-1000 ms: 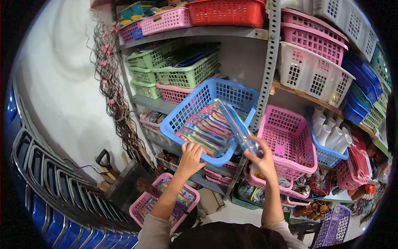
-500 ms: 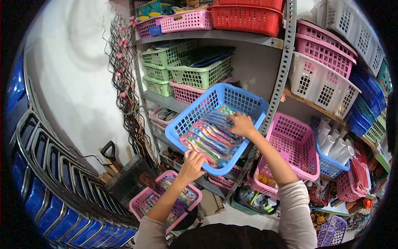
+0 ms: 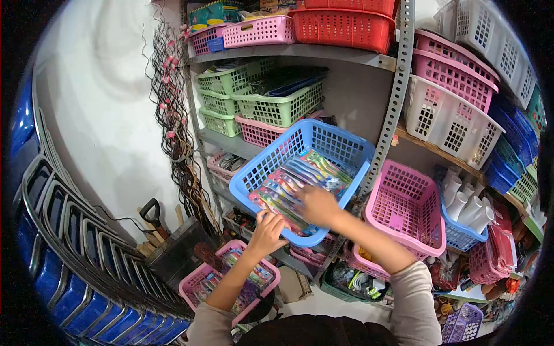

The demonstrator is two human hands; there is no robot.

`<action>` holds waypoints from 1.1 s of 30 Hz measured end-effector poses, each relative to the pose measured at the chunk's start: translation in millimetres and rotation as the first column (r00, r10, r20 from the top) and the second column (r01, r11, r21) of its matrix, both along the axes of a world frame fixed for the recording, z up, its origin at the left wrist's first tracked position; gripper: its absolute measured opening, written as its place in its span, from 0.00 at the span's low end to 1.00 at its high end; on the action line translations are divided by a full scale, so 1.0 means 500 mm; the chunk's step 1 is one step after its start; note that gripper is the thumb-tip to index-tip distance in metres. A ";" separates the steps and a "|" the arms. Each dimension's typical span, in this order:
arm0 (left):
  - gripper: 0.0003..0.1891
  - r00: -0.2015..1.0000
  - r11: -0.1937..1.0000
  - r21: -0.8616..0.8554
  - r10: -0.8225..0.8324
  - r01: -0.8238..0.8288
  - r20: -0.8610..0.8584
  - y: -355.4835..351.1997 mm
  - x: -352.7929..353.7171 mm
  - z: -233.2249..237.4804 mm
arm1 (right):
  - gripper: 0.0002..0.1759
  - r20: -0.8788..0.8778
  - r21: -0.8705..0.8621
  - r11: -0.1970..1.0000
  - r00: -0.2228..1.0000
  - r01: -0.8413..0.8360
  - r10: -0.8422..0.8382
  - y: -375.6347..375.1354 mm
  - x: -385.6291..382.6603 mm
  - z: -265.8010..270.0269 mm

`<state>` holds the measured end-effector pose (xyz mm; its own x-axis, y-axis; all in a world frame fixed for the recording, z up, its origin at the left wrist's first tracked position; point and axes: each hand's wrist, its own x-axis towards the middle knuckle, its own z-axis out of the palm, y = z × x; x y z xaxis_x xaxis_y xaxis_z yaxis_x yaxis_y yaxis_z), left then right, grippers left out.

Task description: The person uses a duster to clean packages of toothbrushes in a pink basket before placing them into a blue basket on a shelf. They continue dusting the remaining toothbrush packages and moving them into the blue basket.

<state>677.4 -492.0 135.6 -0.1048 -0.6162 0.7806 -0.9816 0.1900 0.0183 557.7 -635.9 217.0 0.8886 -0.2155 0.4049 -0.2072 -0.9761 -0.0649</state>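
Observation:
A blue plastic basket point(image 3: 257, 173) is tilted towards me, partly pulled out from a grey metal shelf. It holds several packs of colourful toothbrushes point(image 3: 314, 170). My left hand point(image 3: 266, 229) grips the basket's near rim from below. Inside the basket, my right hand point(image 3: 317, 205) lies flat on the toothbrush packs near the front edge, fingers spread; whether it grips a pack is hidden.
An empty pink basket point(image 3: 404, 207) sits right of the blue one. Green point(image 3: 277, 104), pink point(image 3: 259, 30), red point(image 3: 346, 23) and white point(image 3: 447, 118) baskets fill the shelves. A pink basket of goods point(image 3: 228, 279) stands on the floor. Stacked blue chairs point(image 3: 69, 259) line the left.
My right hand put a clear pack into the blue basket, then slid from the basket's far side to its near edge. The left hand stayed on the rim.

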 end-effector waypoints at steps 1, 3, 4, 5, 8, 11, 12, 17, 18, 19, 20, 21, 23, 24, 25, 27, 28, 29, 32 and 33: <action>0.21 1.000 1.000 0.000 -0.001 0.001 0.002 -0.001 -0.001 0.005 | 0.14 -0.007 0.066 0.998 1.000 0.004 -0.004 0.044 -0.009 0.001; 0.21 0.997 0.999 -0.028 0.042 -0.040 0.065 -0.009 0.000 0.016 | 0.14 0.024 0.008 0.999 0.999 -0.038 0.038 0.097 -0.037 -0.018; 0.21 0.997 0.999 -0.030 0.037 -0.035 0.068 -0.016 0.003 0.020 | 0.16 0.042 0.033 0.999 0.999 -0.034 0.033 0.121 -0.053 -0.014; 0.22 0.989 0.998 -0.036 0.060 -0.056 0.137 -0.021 0.008 0.023 | 0.17 0.031 0.017 1.000 0.999 -0.018 0.017 0.136 -0.069 -0.007; 0.22 0.991 0.999 -0.030 0.023 -0.020 0.130 -0.035 -0.004 0.056 | 0.21 0.049 -0.077 0.997 0.999 0.014 -0.011 0.114 -0.083 -0.012; 0.22 0.995 0.999 0.029 -0.034 0.031 0.096 -0.069 0.000 0.080 | 0.22 0.089 -0.123 0.992 0.996 0.034 -0.023 0.066 -0.085 -0.013; 0.22 0.995 0.999 0.030 -0.042 0.039 0.096 -0.090 0.006 0.080 | 0.22 0.102 -0.091 0.995 0.994 0.041 -0.031 0.048 -0.084 -0.008; 0.22 0.999 0.998 -0.042 -0.039 0.038 -0.015 -0.207 0.041 0.083 | 0.23 0.117 -0.109 0.982 0.983 0.155 -0.142 -0.067 -0.081 0.000; 0.21 0.999 0.997 -0.073 0.008 -0.011 -0.041 -0.230 0.055 0.081 | 0.24 0.137 -0.124 0.979 0.980 0.160 -0.143 -0.096 -0.080 -0.007; 0.20 1.000 0.999 -0.046 0.021 -0.021 -0.017 -0.247 0.065 0.085 | 0.23 0.121 -0.117 0.980 0.982 0.159 -0.145 -0.118 -0.081 -0.005; 0.20 1.000 0.999 -0.046 0.015 -0.016 -0.018 -0.268 0.072 0.087 | 0.21 0.105 -0.110 0.981 0.984 0.158 -0.147 -0.136 -0.081 0.000; 0.19 1.000 0.999 -0.051 -0.008 0.008 -0.008 -0.290 0.077 0.089 | 0.21 0.105 -0.109 0.980 0.983 0.164 -0.153 -0.152 -0.081 0.003; 0.18 0.999 0.998 -0.051 -0.035 0.035 0.007 -0.324 0.082 0.100 | 0.19 0.161 -0.122 0.977 0.975 0.176 -0.156 -0.181 -0.080 0.009; 0.18 0.999 0.998 -0.050 -0.040 0.041 0.006 -0.339 0.084 0.104 | 0.19 0.160 -0.121 0.976 0.974 0.181 -0.161 -0.196 -0.076 0.007; 0.18 0.999 0.998 -0.042 -0.037 0.036 -0.001 -0.353 0.085 0.110 | 0.19 0.197 -0.139 0.971 0.967 0.192 -0.163 -0.209 -0.071 0.005; 0.16 1.000 1.000 -0.010 -0.015 0.015 -0.002 -0.381 0.089 0.124 | 0.21 0.201 -0.151 0.960 0.958 0.234 -0.202 -0.240 -0.061 0.006; 0.16 1.000 1.000 -0.009 -0.016 0.016 -0.001 -0.394 0.090 0.126 | 0.21 0.202 -0.150 0.960 0.958 0.236 -0.203 -0.249 -0.060 0.010; 0.16 1.000 1.000 -0.021 -0.013 0.013 0.006 -0.405 0.091 0.128 | 0.22 0.218 -0.159 0.958 0.955 0.240 -0.203 -0.257 -0.062 0.013; 0.15 1.000 0.996 -0.089 -0.018 0.020 0.023 -0.432 0.082 0.125 | 0.23 0.182 -0.134 0.951 0.951 0.277 -0.251 -0.279 -0.063 0.015; 0.15 1.000 0.996 -0.088 -0.018 0.019 0.012 -0.439 0.081 0.124 | 0.23 0.200 -0.149 0.939 0.939 0.310 -0.278 -0.284 -0.062 0.012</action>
<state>717.7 -711.6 197.8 -0.1242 -0.5434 0.8302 -0.9780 0.2084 -0.0099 526.8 -777.7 223.0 0.7087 -0.3674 0.6023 -0.4873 -0.8723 0.0413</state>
